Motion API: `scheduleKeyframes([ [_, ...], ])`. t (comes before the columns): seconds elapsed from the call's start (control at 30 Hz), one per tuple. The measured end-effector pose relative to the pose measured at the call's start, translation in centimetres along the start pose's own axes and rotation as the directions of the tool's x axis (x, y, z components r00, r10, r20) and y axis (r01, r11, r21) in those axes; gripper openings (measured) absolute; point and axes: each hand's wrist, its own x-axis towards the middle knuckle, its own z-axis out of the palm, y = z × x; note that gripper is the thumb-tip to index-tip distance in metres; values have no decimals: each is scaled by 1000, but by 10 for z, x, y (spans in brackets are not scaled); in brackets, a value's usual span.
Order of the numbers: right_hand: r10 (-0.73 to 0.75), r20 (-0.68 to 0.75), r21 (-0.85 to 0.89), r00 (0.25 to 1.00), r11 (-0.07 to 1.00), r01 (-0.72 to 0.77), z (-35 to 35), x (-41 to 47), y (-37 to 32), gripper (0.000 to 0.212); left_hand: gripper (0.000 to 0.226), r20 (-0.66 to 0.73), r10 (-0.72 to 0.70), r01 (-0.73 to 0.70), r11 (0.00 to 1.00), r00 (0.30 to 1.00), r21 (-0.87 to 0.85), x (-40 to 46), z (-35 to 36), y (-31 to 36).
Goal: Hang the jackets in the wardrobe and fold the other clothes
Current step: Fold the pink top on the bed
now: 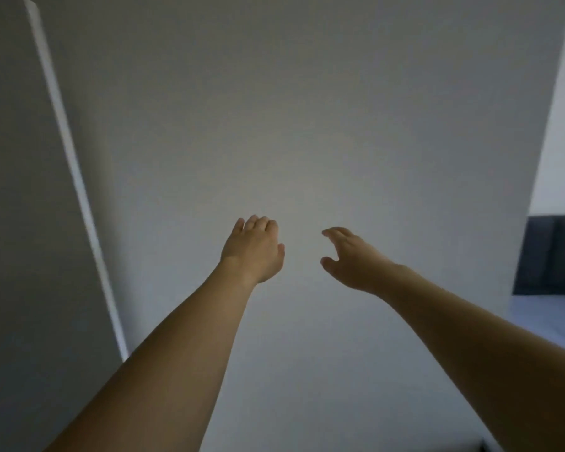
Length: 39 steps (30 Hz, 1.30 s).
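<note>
- Left hand: reaches forward at the end of a bare forearm, back of the hand toward the camera, fingers loosely bent at the tips, holding nothing. Whether the fingertips touch the panel ahead cannot be told.
- Right hand: extended at 3 o'clock of the left hand, apart from it; thumb and fingers spread in a relaxed curve, holding nothing.
- Pale flat panel: fills the centre of the view, probably a wardrobe door; its long axis runs from 6 o'clock to 12 o'clock, its face turned toward the person.
- Bright edge strip: a narrow band slanting from 11 o'clock down toward 7 o'clock, marking the panel's left border; a darker grey surface lies beyond it.
- Right border of the panel: runs near 3 o'clock; past it a lighter wall and a dark padded object above a pale flat surface.
- No jackets or other clothes appear in this view.
- Open room: a gap lies between the two hands, in front of the bare panel.
</note>
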Motion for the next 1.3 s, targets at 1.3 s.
scheduleKeyframes([
  [1.3, 411, 118, -19, 904, 911, -412, -317, -429, 803, 62, 45, 96, 225, -194, 946, 970, -260, 64, -20, 951],
])
